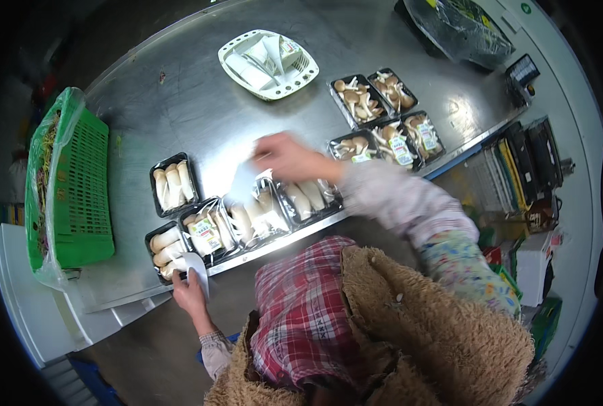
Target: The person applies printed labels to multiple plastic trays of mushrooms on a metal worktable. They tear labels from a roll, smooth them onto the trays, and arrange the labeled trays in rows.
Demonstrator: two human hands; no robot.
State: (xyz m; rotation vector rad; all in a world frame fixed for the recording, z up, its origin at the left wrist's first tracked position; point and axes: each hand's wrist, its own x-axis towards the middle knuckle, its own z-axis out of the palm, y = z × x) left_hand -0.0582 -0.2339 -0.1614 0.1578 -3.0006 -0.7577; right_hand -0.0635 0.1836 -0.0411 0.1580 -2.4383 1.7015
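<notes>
My left hand [189, 298] is closed on a white sheet of paper [196, 271] at the near left table edge. Its fingertips are by a black tray of thick-stemmed mushrooms [168, 249]. My right hand [289, 157], smeared by motion, hovers over the row with a pale slip of paper [243, 181] at its fingers. Under it are film-wrapped mushroom trays [247, 222], partly hidden by the slip and my right arm. A labelled mushroom tray [206, 233] lies between the hands. Another mushroom tray [173, 184] sits behind the row, with no label visible.
Several trays of brown-capped mushrooms [359, 101], some labelled, stand right on the metal table [179, 88]. A white basket [267, 88] holding paper sheets is at the back. A green crate [84, 196] stands left; a plastic-covered black container [460, 30] is far right.
</notes>
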